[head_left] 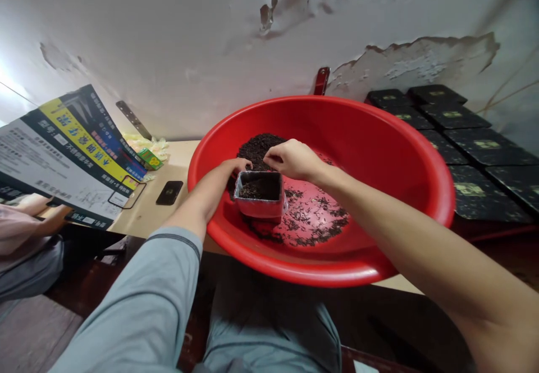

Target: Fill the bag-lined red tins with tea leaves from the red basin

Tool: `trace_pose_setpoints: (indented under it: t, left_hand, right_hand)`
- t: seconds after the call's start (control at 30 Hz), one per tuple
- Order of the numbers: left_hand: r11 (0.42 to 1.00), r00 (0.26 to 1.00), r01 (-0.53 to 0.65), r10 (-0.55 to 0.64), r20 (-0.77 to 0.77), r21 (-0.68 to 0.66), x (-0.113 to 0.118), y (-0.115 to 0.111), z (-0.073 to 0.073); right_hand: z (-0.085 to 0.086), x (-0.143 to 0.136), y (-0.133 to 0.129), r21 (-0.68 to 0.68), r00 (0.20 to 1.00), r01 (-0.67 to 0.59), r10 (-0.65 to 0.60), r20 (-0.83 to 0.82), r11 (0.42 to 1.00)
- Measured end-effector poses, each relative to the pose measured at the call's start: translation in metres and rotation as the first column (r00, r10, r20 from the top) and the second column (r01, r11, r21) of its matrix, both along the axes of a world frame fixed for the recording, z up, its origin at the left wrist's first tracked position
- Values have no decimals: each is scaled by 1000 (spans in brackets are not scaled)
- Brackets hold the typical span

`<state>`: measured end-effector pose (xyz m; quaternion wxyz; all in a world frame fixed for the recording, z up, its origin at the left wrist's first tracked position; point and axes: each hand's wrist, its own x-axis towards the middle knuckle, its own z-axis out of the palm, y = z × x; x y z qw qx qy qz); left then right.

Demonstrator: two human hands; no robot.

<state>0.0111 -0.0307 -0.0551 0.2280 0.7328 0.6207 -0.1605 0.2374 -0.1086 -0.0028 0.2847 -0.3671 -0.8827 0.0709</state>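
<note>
A wide red plastic basin [404, 193] sits before me, with a heap of dark dried leaves, seemingly loose tea [257, 147], at its back left and more scattered over its floor. Inside it stands a small square box [259, 209] lined with clear film and partly filled with the same dark leaves. At the box's back left corner, my left hand [238, 165] has its fingers curled against the rim. Just behind the opposite corner hovers my right hand [292, 158], its fingertips pinched together near the heap; whatever they hold is too small to make out.
Flat black square tins with gold labels [467, 185] lie in rows on the right. A printed cardboard sheet [80, 154] stands at left, partly hiding another person [25, 238]. Nearby are a black flat case [169, 192] and a green-yellow packet [150, 159]. A peeling wall [189, 41] bounds the back.
</note>
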Motion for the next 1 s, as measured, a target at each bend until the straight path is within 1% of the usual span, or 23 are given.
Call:
trace_pose_setpoints:
  t: [0.07,0.17,0.3,0.37,0.43,0.5,0.57,0.67,0.77,0.87,1.0]
  left_hand:
    - [1000,1000,4,-4,-15,-20,-3,5,11]
    - [999,999,40,-39,-25,20,-3,8,30]
    - [993,995,92,-95,36,72,2,1,61]
    - [989,990,111,-119,72,96,3,-7,79]
    - [982,983,148,-159,88,121,5,-20,97]
    - [969,971,213,-224,82,128,9,-35,113]
    - [947,949,301,-309,66,109,17,-50,124]
    - [899,901,432,-434,21,75,32,-70,132]
    - [855,857,514,-515,-8,62,42,-80,132]
    - [830,830,557,-558,24,35,45,-81,130]
    - [819,817,574,-573,62,15,44,-77,127]
  right_hand:
    - [3,4,0,49,995,-34,29,97,998]
    - [9,8,-1,58,972,-42,27,234,997]
    - [14,10,-2,56,960,-47,30,278,997]
    - [18,10,-3,35,954,-38,25,300,999]
    - [23,10,-5,2,932,7,-7,361,1000]
    - [30,10,-7,-18,891,71,-55,450,997]
    - [36,10,-9,-16,848,126,-100,521,992]
    - [40,12,-12,-4,823,163,-133,552,987]
    - [40,13,-12,-6,820,167,-135,556,986]
    - [38,13,-12,-6,819,163,-132,559,987]
    - [36,13,-11,-3,833,156,-130,538,988]
